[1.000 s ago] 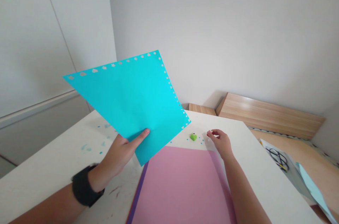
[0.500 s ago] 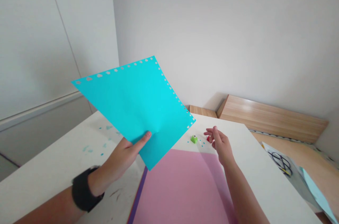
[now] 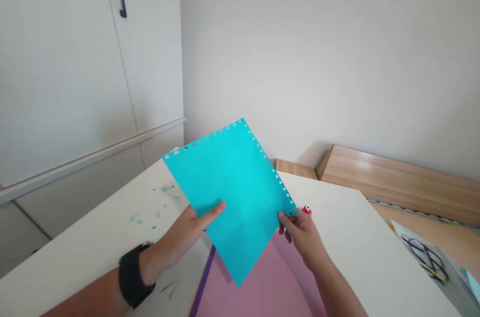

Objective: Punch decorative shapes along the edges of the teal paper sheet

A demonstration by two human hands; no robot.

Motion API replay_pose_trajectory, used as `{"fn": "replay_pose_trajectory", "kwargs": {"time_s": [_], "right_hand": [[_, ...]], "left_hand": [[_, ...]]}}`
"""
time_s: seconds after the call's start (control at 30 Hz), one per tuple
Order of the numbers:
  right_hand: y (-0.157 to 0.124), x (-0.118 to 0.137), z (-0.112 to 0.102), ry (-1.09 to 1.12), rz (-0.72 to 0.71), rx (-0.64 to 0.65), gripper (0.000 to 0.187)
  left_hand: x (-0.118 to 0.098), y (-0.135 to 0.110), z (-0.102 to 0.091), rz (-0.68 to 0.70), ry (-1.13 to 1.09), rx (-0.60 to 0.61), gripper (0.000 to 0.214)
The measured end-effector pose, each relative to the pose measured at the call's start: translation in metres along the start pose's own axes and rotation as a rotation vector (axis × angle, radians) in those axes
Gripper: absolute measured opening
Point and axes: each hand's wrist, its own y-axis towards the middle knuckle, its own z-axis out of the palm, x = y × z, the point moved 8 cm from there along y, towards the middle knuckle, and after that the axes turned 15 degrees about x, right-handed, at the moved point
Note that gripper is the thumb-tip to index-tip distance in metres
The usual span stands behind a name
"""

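A sheet of turquoise paper point(image 3: 236, 187) is held up at a tilt above the table, with small punched holes along its upper left and right edges. My left hand point(image 3: 198, 227), with a black band on the wrist, grips its lower left edge, thumb on the front and fingers behind. At the right corner my right hand point(image 3: 300, 234) pinches the sheet between thumb and fingers. Just beyond that hand sits a small red craft punch point(image 3: 306, 210), partly hidden. Beneath the sheet lies a pink sheet point(image 3: 262, 292).
Tiny turquoise scraps and pale stains point(image 3: 153, 212) dot the left side of the white table point(image 3: 97, 242). A wooden headboard point(image 3: 397, 172) stands behind on the right. A clear folder point(image 3: 427, 257) with dark markings lies at the far right, beside a white cabinet-facing wall point(image 3: 318, 57).
The turquoise paper has come lower and flatter in view. My right hand, which was free beside the red punch, now pinches its right corner. The view has shifted left and up.
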Motion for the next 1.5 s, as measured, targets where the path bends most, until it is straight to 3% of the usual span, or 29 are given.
{"fn": "replay_pose_trajectory", "kwargs": {"time_s": [0.1, 0.23, 0.47, 0.63, 0.77, 0.97, 1.13, 1.37, 1.5], "right_hand": [[-0.001, 0.002, -0.015, -0.061, 0.016, 0.009, 0.038], [-0.004, 0.007, -0.036, 0.046, -0.049, -0.067, 0.035], [-0.003, 0.005, -0.043, 0.059, -0.095, -0.152, 0.034], [-0.005, 0.009, -0.047, 0.081, -0.101, -0.155, 0.034], [-0.005, 0.008, -0.047, 0.056, -0.042, -0.066, 0.034], [-0.005, -0.004, -0.044, 0.101, 0.046, 0.018, 0.034], [-0.001, -0.013, -0.035, 0.064, 0.105, 0.146, 0.034], [-0.002, -0.018, -0.043, -0.06, 0.101, 0.154, 0.036], [-0.004, -0.021, -0.039, -0.033, 0.139, 0.211, 0.036]], "left_hand": [[-0.002, 0.008, -0.016, -0.003, -0.105, -0.025, 0.047], [0.004, 0.014, -0.028, -0.08, -0.142, 0.019, 0.045], [0.013, 0.012, -0.031, -0.1, -0.049, 0.0, 0.041], [-0.002, 0.016, -0.048, -0.064, -0.03, -0.053, 0.047], [-0.021, 0.017, -0.065, -0.033, 0.041, -0.064, 0.057], [-0.015, 0.016, -0.046, -0.089, 0.02, 0.202, 0.038], [-0.003, 0.018, -0.05, -0.065, 0.126, 0.158, 0.039], [0.013, 0.022, -0.058, -0.156, 0.167, 0.15, 0.046], [0.017, 0.025, -0.055, -0.147, 0.195, 0.241, 0.04]]}}
